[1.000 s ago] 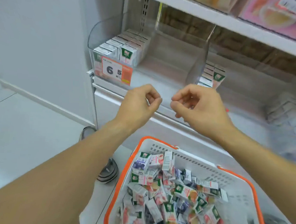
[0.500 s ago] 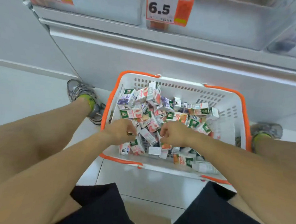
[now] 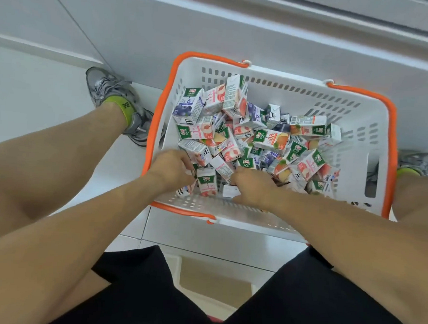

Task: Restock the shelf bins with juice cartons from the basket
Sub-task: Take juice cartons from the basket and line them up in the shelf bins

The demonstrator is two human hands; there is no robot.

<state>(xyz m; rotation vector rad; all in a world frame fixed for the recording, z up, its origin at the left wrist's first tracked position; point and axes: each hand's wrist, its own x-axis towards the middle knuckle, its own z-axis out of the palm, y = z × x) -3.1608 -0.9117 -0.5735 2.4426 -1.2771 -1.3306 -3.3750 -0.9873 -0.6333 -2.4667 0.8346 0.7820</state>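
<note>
Both hands are down in the white basket (image 3: 375,136), at its near wall. The left hand (image 3: 171,169) curls its fingers among the juice cartons (image 3: 270,140), seemingly on one, though I cannot tell; the right hand (image 3: 252,188) likewise. Cartons lie heaped just beyond the knuckles, so plenty remains to shelve; the shelf bins are out of view
</note>
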